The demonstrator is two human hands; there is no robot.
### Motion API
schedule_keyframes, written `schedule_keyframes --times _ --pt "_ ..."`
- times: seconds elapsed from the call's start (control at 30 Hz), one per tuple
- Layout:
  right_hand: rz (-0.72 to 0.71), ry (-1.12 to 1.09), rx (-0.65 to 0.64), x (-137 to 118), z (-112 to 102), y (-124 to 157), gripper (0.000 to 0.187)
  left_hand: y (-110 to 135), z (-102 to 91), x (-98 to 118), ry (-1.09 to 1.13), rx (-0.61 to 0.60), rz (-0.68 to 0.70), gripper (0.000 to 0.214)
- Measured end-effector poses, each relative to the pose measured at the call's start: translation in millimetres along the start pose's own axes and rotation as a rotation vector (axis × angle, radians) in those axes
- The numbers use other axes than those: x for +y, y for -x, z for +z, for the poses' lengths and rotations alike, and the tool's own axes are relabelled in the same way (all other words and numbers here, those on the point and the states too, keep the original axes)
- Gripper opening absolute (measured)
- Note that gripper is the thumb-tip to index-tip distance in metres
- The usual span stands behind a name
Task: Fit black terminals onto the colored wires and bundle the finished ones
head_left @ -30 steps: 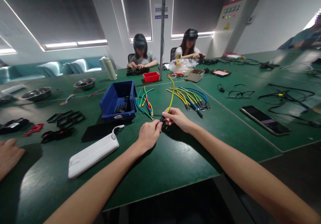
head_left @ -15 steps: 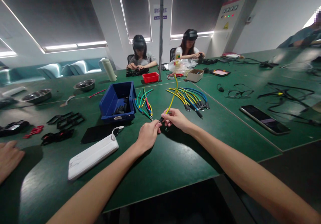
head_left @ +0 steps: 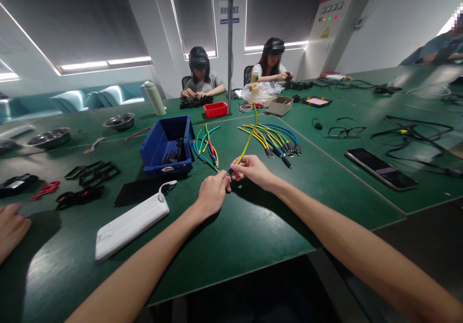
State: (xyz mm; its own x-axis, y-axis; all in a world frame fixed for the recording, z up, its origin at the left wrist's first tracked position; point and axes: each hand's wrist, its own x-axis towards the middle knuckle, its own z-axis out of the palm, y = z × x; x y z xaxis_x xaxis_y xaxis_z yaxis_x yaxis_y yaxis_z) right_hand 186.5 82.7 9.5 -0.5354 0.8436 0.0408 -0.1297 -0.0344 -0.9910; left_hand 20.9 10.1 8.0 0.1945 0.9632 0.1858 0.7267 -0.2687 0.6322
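Note:
A yellow wire (head_left: pixel 250 139) rises, slightly curved, from the fingers of my right hand (head_left: pixel 254 171), which pinch it near its lower end. A small black sleeve (head_left: pixel 230 172) shows at that end, between the two hands. My left hand (head_left: pixel 212 194) is closed with its fingertips at the sleeve, and the tip of the piece is hidden in them. Beyond my hands on the right lies a bundle of yellow, blue and green wires (head_left: pixel 269 140) with black ends. Several green, yellow and red wires (head_left: pixel 206 148) lie to the left, beside a blue bin (head_left: pixel 155 156) holding black pieces.
A white power bank (head_left: pixel 132 229) and a black pouch (head_left: pixel 133 193) lie left of my hands. To the right are a phone (head_left: pixel 380 168) and glasses (head_left: pixel 346 131). Another person's hand (head_left: pixel 12 229) rests at the left edge. A red tray (head_left: pixel 215 109) stands by the pole (head_left: pixel 230 48).
The view has shifted slightly, so the scene sits a little left and higher. Both hands keep their hold at the wire's lower end, with only small finger movement.

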Motion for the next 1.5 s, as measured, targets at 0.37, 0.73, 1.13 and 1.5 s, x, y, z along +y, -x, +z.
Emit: schedule_keyframes --times 0.37,0.73,1.13,1.5 --pt "0.015 -0.038 -0.002 -6 4 4 0.038 -2 1.4 -4 0.291 -0.057 0.022 0.034" --pt "-0.037 0.046 0.029 -7 7 6 0.038 -2 1.3 -4 0.473 -0.082 0.007 0.036" --pt "-0.052 0.038 0.012 -5 5 6 0.039 -3 1.2 -2 0.516 -0.091 -0.035 0.037" --pt "-0.054 -0.160 0.004 -1 7 7 0.036 -6 2.5 3 0.536 -0.033 -0.026 0.039"
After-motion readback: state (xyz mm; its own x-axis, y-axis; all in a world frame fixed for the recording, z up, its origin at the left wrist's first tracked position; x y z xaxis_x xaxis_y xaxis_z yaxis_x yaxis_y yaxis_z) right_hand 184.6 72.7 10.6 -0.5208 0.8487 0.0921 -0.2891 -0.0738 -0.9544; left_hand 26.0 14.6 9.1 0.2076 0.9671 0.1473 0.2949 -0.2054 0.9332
